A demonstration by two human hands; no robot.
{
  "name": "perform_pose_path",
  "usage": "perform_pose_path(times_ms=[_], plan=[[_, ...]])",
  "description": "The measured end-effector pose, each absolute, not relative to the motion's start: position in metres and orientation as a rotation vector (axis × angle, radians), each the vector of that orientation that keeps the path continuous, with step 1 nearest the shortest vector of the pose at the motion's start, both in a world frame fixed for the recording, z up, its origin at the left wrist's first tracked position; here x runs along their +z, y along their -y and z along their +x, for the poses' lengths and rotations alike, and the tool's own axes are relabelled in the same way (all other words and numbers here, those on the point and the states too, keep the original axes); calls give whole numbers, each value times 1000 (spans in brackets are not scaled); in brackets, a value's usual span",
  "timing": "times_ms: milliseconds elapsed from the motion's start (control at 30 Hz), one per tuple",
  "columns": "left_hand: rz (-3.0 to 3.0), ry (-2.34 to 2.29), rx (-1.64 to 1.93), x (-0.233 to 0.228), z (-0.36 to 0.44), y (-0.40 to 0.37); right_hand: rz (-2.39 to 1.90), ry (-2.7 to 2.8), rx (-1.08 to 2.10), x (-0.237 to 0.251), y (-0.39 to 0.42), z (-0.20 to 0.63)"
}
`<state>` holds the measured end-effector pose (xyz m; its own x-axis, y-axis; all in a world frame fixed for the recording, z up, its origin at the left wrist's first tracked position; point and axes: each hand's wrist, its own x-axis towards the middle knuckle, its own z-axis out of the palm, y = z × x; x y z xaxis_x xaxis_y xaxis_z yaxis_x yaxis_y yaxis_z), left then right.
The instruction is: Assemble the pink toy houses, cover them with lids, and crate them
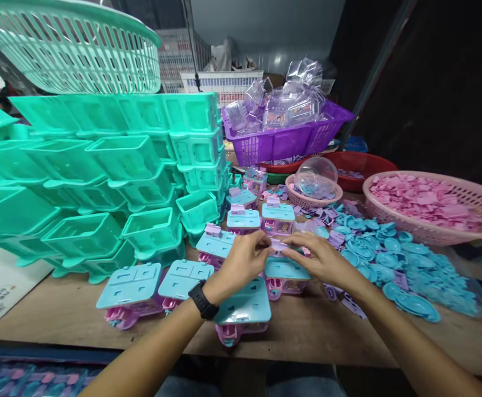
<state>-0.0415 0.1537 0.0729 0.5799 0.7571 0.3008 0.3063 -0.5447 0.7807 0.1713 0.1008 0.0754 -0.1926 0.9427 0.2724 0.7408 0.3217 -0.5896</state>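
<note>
Filling the left half of the wooden table (79, 309) was the big stack of teal plastic tubs (100, 182), with a pale green basket (71, 47) perched above it; far back sat a purple basket (284, 140) heaped with clear wrapped packs; at the right edge a pink basket (464, 234) held pink chips, and a spread of blue round pieces (393, 264) lay near it; across the middle stood rows of small toy houses (243, 220) with blue roofs over pink bases. Over one of these, the blue-roofed house (285, 271), both hands met: the left hand (243, 262), a black watch on its wrist, and the right hand (321, 259) each had fingertips nearly closed, together pinching a small pink piece (277, 244) just above that roof.
</note>
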Motion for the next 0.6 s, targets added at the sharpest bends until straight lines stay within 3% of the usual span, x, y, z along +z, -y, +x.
perform_pose_path(times_ms=[200, 400, 600], plan=[[2541, -755, 803, 64, -51, -147, -1433, 2178, 193, 53, -116, 184], [2716, -768, 593, 66, -51, -141, -1454, 2340, 309, 76, -116, 186], [2786, -818, 465, 67, -56, -141, -1502, 2353, 214, 77, -107, 171]])
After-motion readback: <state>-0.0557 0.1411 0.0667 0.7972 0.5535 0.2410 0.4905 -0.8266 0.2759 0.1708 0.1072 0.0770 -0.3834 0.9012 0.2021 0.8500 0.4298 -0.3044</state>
